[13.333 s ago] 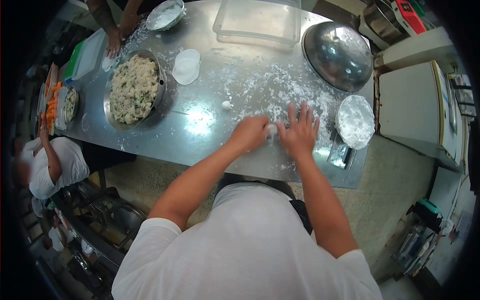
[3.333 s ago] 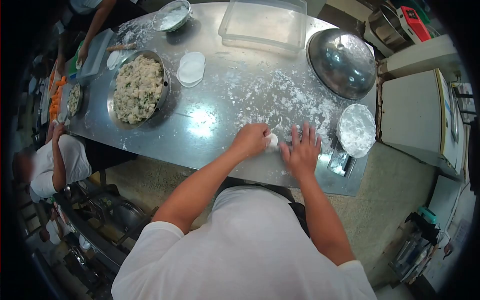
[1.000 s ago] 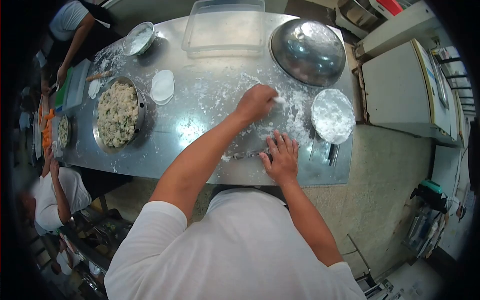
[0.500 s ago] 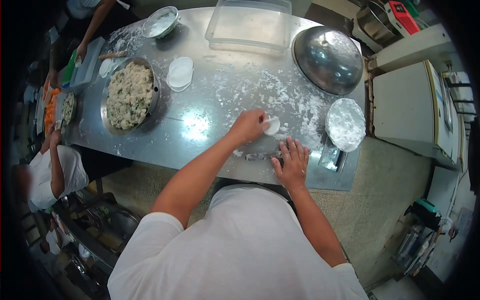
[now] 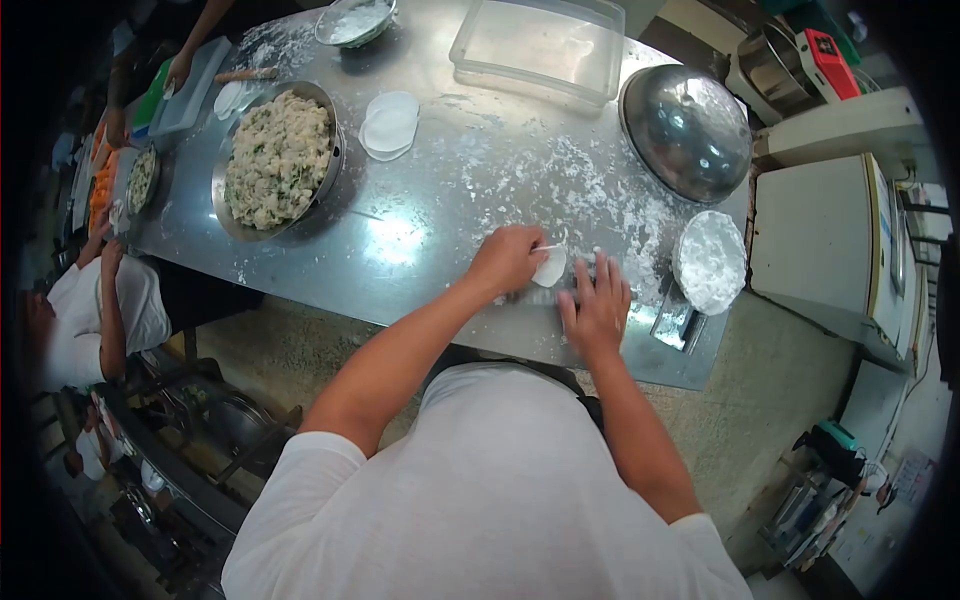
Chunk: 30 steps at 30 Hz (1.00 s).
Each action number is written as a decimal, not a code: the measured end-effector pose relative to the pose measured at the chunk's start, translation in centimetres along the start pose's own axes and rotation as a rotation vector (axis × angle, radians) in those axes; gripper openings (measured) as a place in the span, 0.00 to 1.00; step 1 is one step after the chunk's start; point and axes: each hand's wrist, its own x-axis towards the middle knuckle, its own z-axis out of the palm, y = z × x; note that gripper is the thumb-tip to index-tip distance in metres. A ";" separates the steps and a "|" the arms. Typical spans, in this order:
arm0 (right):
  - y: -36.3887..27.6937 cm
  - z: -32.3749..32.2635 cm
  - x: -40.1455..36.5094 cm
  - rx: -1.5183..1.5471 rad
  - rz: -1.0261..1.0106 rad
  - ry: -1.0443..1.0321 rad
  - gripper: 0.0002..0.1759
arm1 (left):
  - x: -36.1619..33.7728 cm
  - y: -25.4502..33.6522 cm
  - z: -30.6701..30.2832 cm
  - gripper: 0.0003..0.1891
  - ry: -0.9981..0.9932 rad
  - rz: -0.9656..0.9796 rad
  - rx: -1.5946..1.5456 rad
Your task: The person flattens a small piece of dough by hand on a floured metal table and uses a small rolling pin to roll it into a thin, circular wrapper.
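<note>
My left hand [image 5: 507, 260] pinches the edge of a small round dough wrapper [image 5: 551, 268] lying on the floured metal table. To its right, my right hand [image 5: 597, 308] lies palm down with its fingers stretched out and apart. A short, floury rolling pin [image 5: 538, 297], smeared by motion, runs under that palm and along the wrapper's near edge. Farther left on the table is a stack of finished round wrappers [image 5: 390, 127]. Beside my right hand stands a bowl of white flour [image 5: 710, 262].
A large bowl of filling [image 5: 278, 160] stands at the left. Along the back are a clear plastic tub [image 5: 540, 45], a flour bowl [image 5: 355, 22] and an upturned metal bowl [image 5: 688, 133]. Co-workers' hands work at the left end, near another rolling pin [image 5: 246, 74].
My right hand has moved forward with the rolling pin under it, up to the dough wrapper. My left hand still holds the wrapper. The whole view has shifted slightly.
</note>
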 end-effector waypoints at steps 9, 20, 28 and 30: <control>-1.8 -1.1 11.0 -0.018 0.110 0.028 0.42 | 0.5 0.6 -0.5 0.10 0.078 0.009 -0.047; -0.6 -0.6 3.9 -0.027 0.055 -0.120 0.45 | -2.4 0.3 -1.0 0.08 -0.127 -0.177 -0.233; -1.1 -0.8 6.1 -0.012 0.031 -0.035 0.43 | 1.2 -0.6 -1.1 0.07 0.058 0.137 0.108; 0.0 0.5 -0.1 -0.024 -0.059 -0.020 0.42 | -0.2 -0.8 -0.9 0.08 0.048 0.027 0.024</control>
